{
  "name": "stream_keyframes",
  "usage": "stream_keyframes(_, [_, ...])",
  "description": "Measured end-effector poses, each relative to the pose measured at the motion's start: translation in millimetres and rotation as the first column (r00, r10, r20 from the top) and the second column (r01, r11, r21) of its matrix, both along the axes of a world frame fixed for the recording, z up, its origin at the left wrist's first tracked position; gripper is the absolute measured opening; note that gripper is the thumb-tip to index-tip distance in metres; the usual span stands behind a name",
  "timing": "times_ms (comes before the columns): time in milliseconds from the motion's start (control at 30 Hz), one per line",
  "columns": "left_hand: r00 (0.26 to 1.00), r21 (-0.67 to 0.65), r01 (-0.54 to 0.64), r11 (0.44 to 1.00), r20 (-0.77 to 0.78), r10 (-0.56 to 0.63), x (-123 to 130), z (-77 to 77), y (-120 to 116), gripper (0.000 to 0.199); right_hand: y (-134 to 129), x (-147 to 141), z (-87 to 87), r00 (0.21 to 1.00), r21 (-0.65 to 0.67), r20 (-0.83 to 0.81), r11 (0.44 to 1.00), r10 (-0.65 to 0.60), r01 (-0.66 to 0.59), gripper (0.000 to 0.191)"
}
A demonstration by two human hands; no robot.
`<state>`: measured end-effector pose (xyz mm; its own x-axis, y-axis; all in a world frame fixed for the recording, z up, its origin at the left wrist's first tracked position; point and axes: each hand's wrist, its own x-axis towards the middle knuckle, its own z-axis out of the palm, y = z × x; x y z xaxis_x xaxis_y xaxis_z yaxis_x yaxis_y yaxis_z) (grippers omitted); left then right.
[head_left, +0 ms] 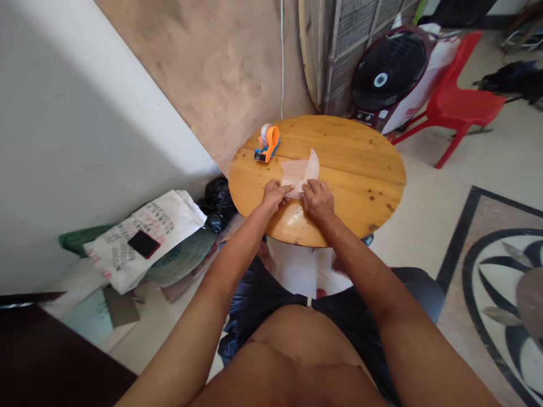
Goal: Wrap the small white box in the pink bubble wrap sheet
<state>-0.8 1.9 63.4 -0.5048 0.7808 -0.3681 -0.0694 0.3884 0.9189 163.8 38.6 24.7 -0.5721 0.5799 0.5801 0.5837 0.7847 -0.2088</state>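
Note:
A thin, translucent whitish sheet (296,171), perhaps a plastic bag, lies on the round wooden table (360,164) near its front. Its right side rises in a fold toward the back. My left hand (276,194) pinches the sheet's near left corner, the thumb stretched along its front edge. At the near right, my right hand (318,199) has its fingers bent over the same edge and grips it. An orange and blue tape dispenser (268,144) with a roll in it stands behind and to the left of the sheet, touched by neither hand.
Right of the table stand a red plastic chair (462,104) and a round dark appliance (388,70). On the left, a phone (144,244) rests on a white printed sack (169,212), beside a black plastic bag (218,200). A wall borders the table's back left.

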Motion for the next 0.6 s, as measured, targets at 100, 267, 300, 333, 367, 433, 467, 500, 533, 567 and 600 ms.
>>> stream_keyframes(100, [0.996, 0.009, 0.078, 0.997, 0.04, -0.078, -4, 2.3, -1, 0.018, 0, 0, 0.3, 1.0, -0.002, -0.004, 1.0, -0.003, 0.003, 0.038])
stream_keyframes(267, [0.991, -0.006, 0.123, 0.992, 0.045, -0.123, -9, 5.0, -2, 0.015, 1, -1, -1.2, 1.0, -0.002, -0.007, 1.0, -0.002, 0.002, 0.038])
stream_keyframes(300, [0.992, -0.013, 0.125, 0.992, 0.028, -0.125, -8, 5.1, -1, 0.017, 1, -1, -1.5, 1.0, 0.001, -0.007, 1.0, -0.005, 0.005, 0.038])
stream_keyframes(333, [0.992, -0.017, 0.123, 0.992, 0.012, -0.123, -7, 4.9, 0, 0.019, 1, -1, -1.8, 1.0, 0.005, -0.006, 1.0, -0.008, 0.008, 0.038])
stream_keyframes(367, [0.993, -0.018, 0.115, 0.993, -0.004, -0.115, -5, 4.3, 2, 0.02, 1, 0, -1.9, 1.0, 0.009, -0.005, 1.0, -0.01, 0.01, 0.038])
stream_keyframes(433, [0.996, -0.016, 0.082, 0.996, -0.04, -0.083, 0, 2.2, 4, 0.021, 1, 0, -1.9, 1.0, 0.008, -0.003, 1.0, -0.007, 0.007, 0.038])
stream_keyframes(467, [0.996, -0.012, 0.061, 0.998, -0.065, -0.062, 3, 0.7, 5, 0.021, 1, 0, -1.7, 1.0, 0.005, -0.002, 1.0, -0.004, 0.004, 0.038])
stream_keyframes(500, [0.995, -0.005, 0.038, 0.999, -0.095, -0.038, 6, -1.2, 6, 0.021, 1, 0, -1.5, 1.0, 0.001, 0.0, 1.0, -0.003, 0.003, 0.038])
stream_keyframes(533, [0.992, 0.007, 0.016, 1.0, -0.129, -0.015, 8, -3.4, 7, 0.021, 1, 0, -1.2, 1.0, -0.002, 0.002, 1.0, -0.003, 0.003, 0.038])
stream_keyframes(567, [0.987, 0.025, -0.001, 1.0, -0.164, 0.005, 10, -5.7, 7, 0.021, 1, 0, -0.9, 1.0, -0.003, 0.004, 1.0, -0.003, 0.003, 0.038])
stream_keyframes(600, [0.98, 0.047, -0.014, 0.999, -0.199, 0.024, 12, -8.2, 8, 0.021, 1, 0, -0.6, 1.0, -0.001, 0.006, 1.0, -0.004, 0.004, 0.038])
